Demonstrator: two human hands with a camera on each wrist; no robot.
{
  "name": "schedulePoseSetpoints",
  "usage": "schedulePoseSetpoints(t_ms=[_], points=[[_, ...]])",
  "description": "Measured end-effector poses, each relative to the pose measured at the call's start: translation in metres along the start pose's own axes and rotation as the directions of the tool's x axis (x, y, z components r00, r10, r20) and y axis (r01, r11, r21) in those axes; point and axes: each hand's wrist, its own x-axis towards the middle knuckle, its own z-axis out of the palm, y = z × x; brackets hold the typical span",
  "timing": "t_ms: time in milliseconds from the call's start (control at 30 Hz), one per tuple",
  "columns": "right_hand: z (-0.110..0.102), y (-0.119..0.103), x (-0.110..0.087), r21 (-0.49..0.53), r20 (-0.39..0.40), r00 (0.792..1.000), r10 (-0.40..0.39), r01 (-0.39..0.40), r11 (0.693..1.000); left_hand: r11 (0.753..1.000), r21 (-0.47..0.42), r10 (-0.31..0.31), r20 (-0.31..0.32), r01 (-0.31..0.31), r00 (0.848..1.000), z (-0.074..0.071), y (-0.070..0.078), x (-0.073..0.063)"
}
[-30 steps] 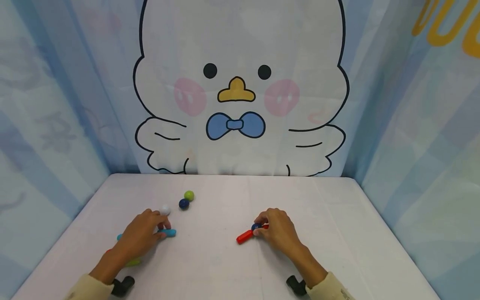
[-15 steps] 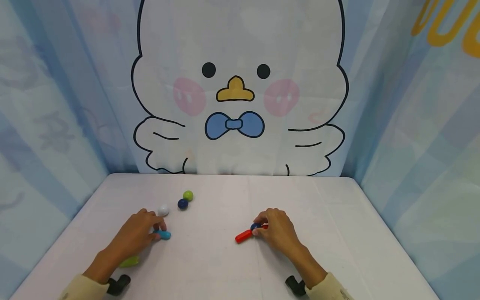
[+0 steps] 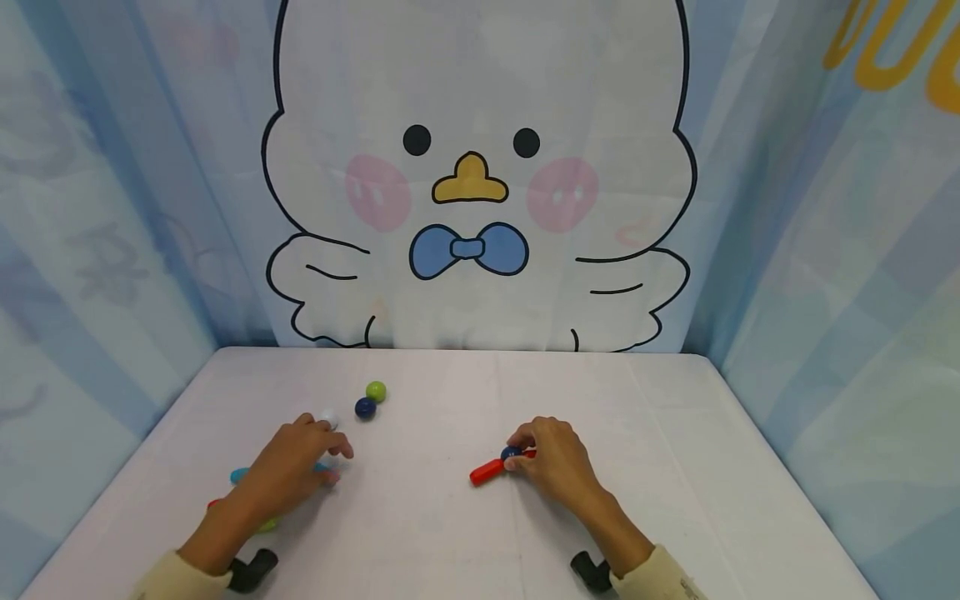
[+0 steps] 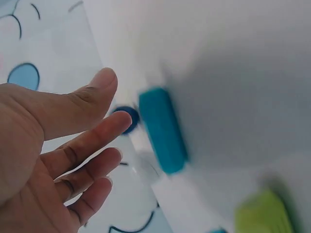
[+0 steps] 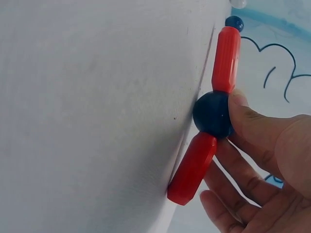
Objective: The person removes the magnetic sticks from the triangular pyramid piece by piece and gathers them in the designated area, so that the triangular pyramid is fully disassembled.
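Observation:
My left hand hovers at the left of the table, thumb and fingers spread apart with nothing between them. Just past its fingertips, a light blue stick lies on the white surface; in the head view the hand partly covers it. Farther right, the thumb and fingers of my right hand pinch a dark blue ball. Two red sticks are joined to that ball, one on one side and one on the other, forming a slightly bent line.
Beyond the left hand are a white ball, another dark blue ball and a green ball. Another light blue piece, a red piece and a green stick lie partly hidden by the left forearm.
My left hand held the light blue stick and shifted it slightly left, then let go; its fingers have spread and moved a little right. My right hand keeps its grip in place.

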Motion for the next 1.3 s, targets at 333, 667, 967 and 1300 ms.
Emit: schedulePoseSetpoints(t_ms=[333, 667, 967, 1300], points=[[0.001, 0.0, 0.0, -0.018, 0.002, 1.0, 0.006, -0.006, 1.0, 0.991, -0.097, 0.088, -0.022, -0.09, 0.996, 0.021, 0.064, 0.022], [0.0, 0.0, 0.001, -0.03, 0.005, 1.0, 0.018, -0.018, 0.999, 0.953, -0.103, 0.282, -0.045, -0.285, 0.958, 0.05, 0.115, 0.055], [0.002, 0.0, 0.003, -0.034, 0.012, 1.0, 0.018, -0.018, 0.999, 0.936, -0.074, 0.338, -0.077, -0.344, 0.938, 0.062, 0.133, 0.07], [0.002, -0.001, 0.003, -0.043, 0.009, 1.0, 0.026, -0.026, 0.999, 0.936, -0.066, 0.341, -0.084, -0.347, 0.936, 0.067, 0.133, 0.073]])
